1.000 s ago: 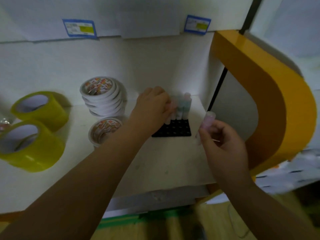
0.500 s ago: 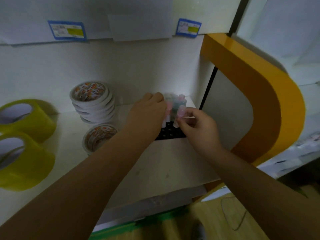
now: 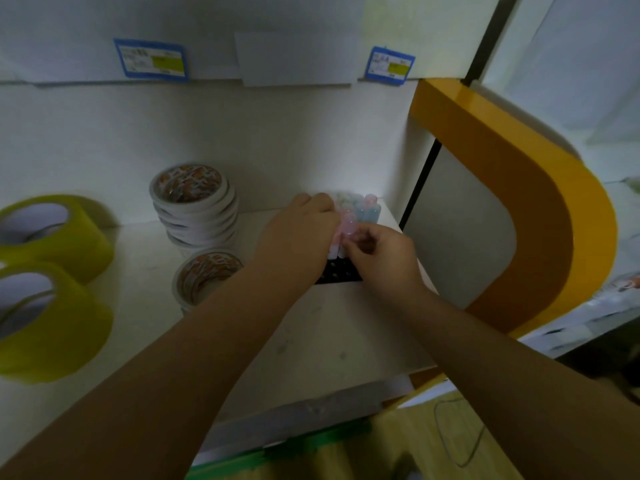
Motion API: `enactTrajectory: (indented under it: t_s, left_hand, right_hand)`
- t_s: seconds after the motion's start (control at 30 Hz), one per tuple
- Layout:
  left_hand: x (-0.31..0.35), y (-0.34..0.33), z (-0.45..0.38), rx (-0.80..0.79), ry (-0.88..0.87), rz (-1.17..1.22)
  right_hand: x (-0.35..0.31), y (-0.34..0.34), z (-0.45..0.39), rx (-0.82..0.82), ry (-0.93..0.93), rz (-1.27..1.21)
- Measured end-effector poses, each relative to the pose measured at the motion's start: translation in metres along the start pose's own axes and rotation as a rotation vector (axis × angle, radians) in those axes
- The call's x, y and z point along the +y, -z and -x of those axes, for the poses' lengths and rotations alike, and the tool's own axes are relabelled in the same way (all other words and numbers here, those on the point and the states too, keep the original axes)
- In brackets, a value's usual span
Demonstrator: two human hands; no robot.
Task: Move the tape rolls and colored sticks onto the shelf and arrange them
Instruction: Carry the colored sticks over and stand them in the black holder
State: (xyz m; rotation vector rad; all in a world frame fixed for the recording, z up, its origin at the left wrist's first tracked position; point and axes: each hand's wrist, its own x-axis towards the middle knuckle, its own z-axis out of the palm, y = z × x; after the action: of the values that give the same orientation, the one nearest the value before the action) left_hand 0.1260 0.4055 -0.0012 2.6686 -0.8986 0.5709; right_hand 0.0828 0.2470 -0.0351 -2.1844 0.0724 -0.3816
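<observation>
On the white shelf (image 3: 311, 341), both hands' fingers (image 3: 353, 242) pinch pink sticks (image 3: 346, 223) over a black tray (image 3: 337, 273)

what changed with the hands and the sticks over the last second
The right hand carried its pink stick from out in front of the shelf in and left to the black holed tray, next to the other pastel sticks; it still pinches it. The left hand stayed against the stick cluster. The white tape stack and yellow tape rolls did not move.
</observation>
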Motion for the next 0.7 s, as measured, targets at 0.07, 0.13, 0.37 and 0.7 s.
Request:
enactTrajectory:
  t_s: [0.07,0.13,0.37,0.7]
  left_hand:
    - [0.008,0.001,0.004,0.052,0.064,-0.035]
    - [0.008,0.001,0.005,0.034,0.036,-0.011]
    - [0.009,0.004,0.008,-0.066,-0.018,-0.045]
    - [0.014,0.002,0.016,-0.073,-0.058,-0.138]
  right_hand:
    - [0.002,-0.002,0.000,0.008,0.019,0.030]
    - [0.004,-0.003,0.001,0.018,0.031,0.042]
    - [0.003,-0.007,0.003,0.034,0.075,0.082]
    - [-0.010,0.004,-0.001,-0.078,-0.026,0.196]
